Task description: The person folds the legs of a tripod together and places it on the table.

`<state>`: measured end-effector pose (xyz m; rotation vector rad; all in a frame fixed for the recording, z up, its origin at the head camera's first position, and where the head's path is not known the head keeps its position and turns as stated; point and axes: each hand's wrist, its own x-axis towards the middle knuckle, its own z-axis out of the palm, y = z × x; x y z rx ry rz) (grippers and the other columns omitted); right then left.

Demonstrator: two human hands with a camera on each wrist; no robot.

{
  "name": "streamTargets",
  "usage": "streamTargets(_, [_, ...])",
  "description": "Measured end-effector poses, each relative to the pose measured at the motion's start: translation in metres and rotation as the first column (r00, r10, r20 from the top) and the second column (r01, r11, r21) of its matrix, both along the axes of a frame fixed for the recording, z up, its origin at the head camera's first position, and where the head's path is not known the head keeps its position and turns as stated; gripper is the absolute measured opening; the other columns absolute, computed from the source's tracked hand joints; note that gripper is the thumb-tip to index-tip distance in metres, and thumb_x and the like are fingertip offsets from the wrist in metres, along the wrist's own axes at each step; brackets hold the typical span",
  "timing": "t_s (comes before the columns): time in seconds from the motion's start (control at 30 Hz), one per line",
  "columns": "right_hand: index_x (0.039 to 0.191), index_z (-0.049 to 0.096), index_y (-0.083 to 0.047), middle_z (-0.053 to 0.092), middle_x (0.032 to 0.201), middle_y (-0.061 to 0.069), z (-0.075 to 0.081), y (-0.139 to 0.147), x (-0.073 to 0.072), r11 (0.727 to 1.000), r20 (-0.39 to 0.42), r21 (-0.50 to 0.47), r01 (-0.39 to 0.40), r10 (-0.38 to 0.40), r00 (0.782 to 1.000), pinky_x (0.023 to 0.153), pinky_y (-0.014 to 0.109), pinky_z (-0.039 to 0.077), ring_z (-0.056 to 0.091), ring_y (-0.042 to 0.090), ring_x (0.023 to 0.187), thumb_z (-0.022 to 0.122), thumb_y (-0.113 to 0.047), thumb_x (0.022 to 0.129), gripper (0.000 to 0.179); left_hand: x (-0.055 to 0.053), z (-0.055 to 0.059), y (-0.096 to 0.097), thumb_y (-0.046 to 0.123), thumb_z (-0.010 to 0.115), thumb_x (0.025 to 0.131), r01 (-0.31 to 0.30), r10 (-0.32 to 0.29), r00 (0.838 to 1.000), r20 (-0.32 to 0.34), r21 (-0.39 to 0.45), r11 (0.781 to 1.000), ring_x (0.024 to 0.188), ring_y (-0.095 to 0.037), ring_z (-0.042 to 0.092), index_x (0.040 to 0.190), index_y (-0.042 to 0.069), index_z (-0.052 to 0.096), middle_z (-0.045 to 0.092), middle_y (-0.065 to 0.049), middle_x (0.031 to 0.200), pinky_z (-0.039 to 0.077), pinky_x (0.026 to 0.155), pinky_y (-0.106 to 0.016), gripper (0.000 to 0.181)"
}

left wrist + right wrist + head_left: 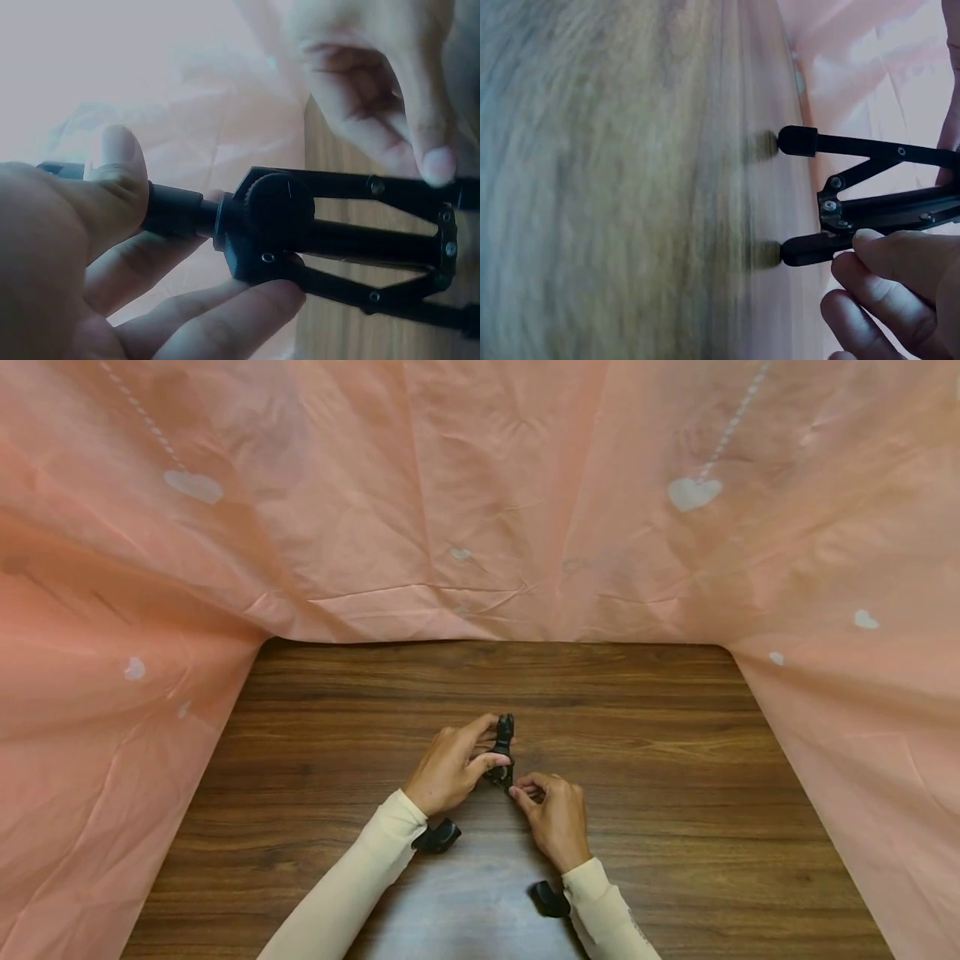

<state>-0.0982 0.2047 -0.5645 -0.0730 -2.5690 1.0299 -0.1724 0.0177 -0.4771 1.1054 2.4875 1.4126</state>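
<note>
A small black tripod (506, 728) stands upright over the wooden table, its legs partly spread. My left hand (444, 770) grips its upper part, thumb on one side and fingers on the other. In the left wrist view a round knob (279, 204) sits where the legs meet the neck. My right hand (558, 817) pinches one leg near its lower end between thumb and fingers. Seen from the right wrist, two rubber-tipped feet (798, 141) point at the tabletop, right at its surface, and short hinged braces (855, 174) join the legs to the centre post.
Wood-grain tabletop (645, 735) spreads around both hands. A pink cloth (480, 493) with pale hearts hangs along the back and both sides. A black wrist camera (437, 837) sits at the left wrist, and another black device (549, 899) at the right.
</note>
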Motion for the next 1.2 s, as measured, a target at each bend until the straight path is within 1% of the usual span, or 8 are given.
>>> streamTargets(0.13, [0.084, 0.083, -0.011, 0.079, 0.077, -0.002, 0.000, -0.001, -0.001, 1.000, -0.008, -0.011, -0.003, 0.003, 1.000, 0.061, 0.026, 0.057, 0.074, 0.009, 0.066, 0.093, -0.012, 0.081, 0.011, -0.001, -0.001, 0.000, 0.017, 0.071, 0.100, 0.024, -0.026, 0.998, 0.056, 0.046, 0.999, 0.116, -0.024, 0.076, 0.136, 0.004, 0.061, 0.078, -0.009, 0.127, 0.060, 0.099, -0.044, 0.039])
streamTargets(0.3, [0.085, 0.083, -0.014, 0.079, 0.077, -0.004, 0.001, 0.002, 0.000, 1.000, 0.010, 0.008, 0.005, -0.005, 1.000, 0.063, 0.027, 0.057, 0.074, 0.008, 0.067, 0.093, -0.014, 0.081, 0.011, 0.000, 0.001, 0.000, 0.020, 0.072, 0.101, 0.001, -0.001, 0.997, 0.074, 0.000, 1.000, 0.116, -0.026, 0.076, 0.138, 0.007, 0.060, 0.076, -0.010, 0.130, 0.061, 0.099, -0.042, 0.041])
streamTargets(0.43, [0.087, 0.084, -0.015, 0.080, 0.079, -0.005, 0.001, 0.004, 0.002, 1.000, 0.022, 0.016, -0.006, 0.006, 1.000, 0.065, 0.029, 0.058, 0.075, 0.009, 0.069, 0.093, -0.016, 0.082, 0.011, 0.001, 0.010, -0.003, 0.028, 0.078, 0.097, -0.051, 0.052, 0.999, 0.003, -0.057, 0.997, 0.114, -0.026, 0.077, 0.143, 0.014, 0.059, 0.076, -0.009, 0.131, 0.061, 0.097, -0.043, 0.051])
streamTargets(0.57, [0.088, 0.084, -0.015, 0.080, 0.079, -0.005, 0.000, 0.005, 0.004, 1.000, 0.017, 0.001, -0.002, 0.002, 1.000, 0.065, 0.028, 0.058, 0.074, 0.008, 0.068, 0.093, -0.015, 0.082, 0.011, -0.001, 0.028, -0.007, 0.031, 0.080, 0.096, -0.099, 0.095, 0.987, -0.131, -0.029, 0.995, 0.109, -0.021, 0.078, 0.144, 0.019, 0.061, 0.077, -0.004, 0.128, 0.063, 0.093, -0.040, 0.053])
streamTargets(0.67, [0.087, 0.084, -0.016, 0.079, 0.078, -0.006, -0.001, 0.006, 0.005, 1.000, 0.007, -0.001, 0.006, -0.006, 1.000, 0.065, 0.028, 0.058, 0.074, 0.007, 0.068, 0.094, -0.014, 0.081, 0.011, -0.003, 0.041, -0.009, 0.030, 0.082, 0.094, -0.136, 0.133, 0.962, -0.238, 0.003, 0.991, 0.101, -0.016, 0.078, 0.135, 0.018, 0.069, 0.080, -0.001, 0.116, 0.064, 0.084, -0.033, 0.045])
streamTargets(0.87, [0.087, 0.085, -0.018, 0.079, 0.077, -0.008, 0.000, 0.007, 0.007, 1.000, -0.001, 0.006, 0.002, -0.002, 1.000, 0.065, 0.029, 0.057, 0.074, 0.008, 0.068, 0.094, -0.015, 0.081, 0.011, -0.003, 0.059, -0.005, 0.037, 0.086, 0.088, -0.211, 0.171, 0.888, -0.427, -0.047, 0.976, 0.085, -0.010, 0.068, 0.117, 0.021, 0.079, 0.077, 0.007, 0.093, 0.056, 0.074, -0.029, 0.035])
streamTargets(1.03, [0.086, 0.085, -0.019, 0.079, 0.077, -0.007, 0.002, 0.009, 0.010, 1.000, -0.002, 0.013, 0.004, -0.004, 1.000, 0.064, 0.029, 0.056, 0.074, 0.009, 0.070, 0.094, -0.016, 0.081, 0.011, -0.002, 0.059, 0.006, 0.045, 0.084, 0.089, -0.249, 0.178, 0.864, -0.470, -0.092, 0.964, 0.077, -0.008, 0.060, 0.105, 0.023, 0.079, 0.070, 0.011, 0.081, 0.051, 0.066, -0.027, 0.028])
streamTargets(1.2, [0.087, 0.085, -0.019, 0.079, 0.078, -0.007, 0.004, 0.009, 0.012, 1.000, 0.011, 0.005, 0.003, -0.003, 1.000, 0.065, 0.027, 0.056, 0.073, 0.009, 0.071, 0.092, -0.017, 0.083, 0.009, -0.002, 0.057, 0.013, 0.036, 0.084, 0.093, -0.288, 0.208, 0.845, -0.493, -0.092, 0.953, 0.074, -0.008, 0.055, 0.097, 0.022, 0.079, 0.065, 0.009, 0.076, 0.047, 0.062, -0.026, 0.016])
